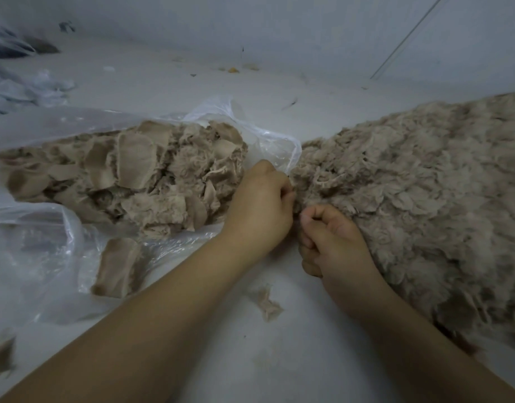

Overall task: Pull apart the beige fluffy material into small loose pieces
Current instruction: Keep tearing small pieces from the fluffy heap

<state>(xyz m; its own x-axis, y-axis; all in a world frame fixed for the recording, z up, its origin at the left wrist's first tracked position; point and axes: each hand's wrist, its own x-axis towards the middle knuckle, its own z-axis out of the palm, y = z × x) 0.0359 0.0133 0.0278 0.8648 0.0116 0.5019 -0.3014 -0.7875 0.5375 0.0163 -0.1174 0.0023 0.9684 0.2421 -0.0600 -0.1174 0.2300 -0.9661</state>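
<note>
Beige fluff pretty much everywhere. The loose pile of pulled-apart fluffy material (419, 193) fills the right side of the frame, its long axis running from the upper right corner down toward the lower right, with its narrow end pointing at the middle of the frame where both hands meet. Left hand (259, 205) is curled with fingertips pinching a bit of fluff at that narrow end; right hand (332, 239) is curled just beside it, thumb and forefinger nipping the same edge. On the left, a heap of uncut beige fabric chunks (134, 173) lies stretched left to right inside an open clear plastic bag (47, 251). One small scrap (265, 302) sits on the white floor (250, 359) between the forearms. No labels or writing I can make out.
</note>
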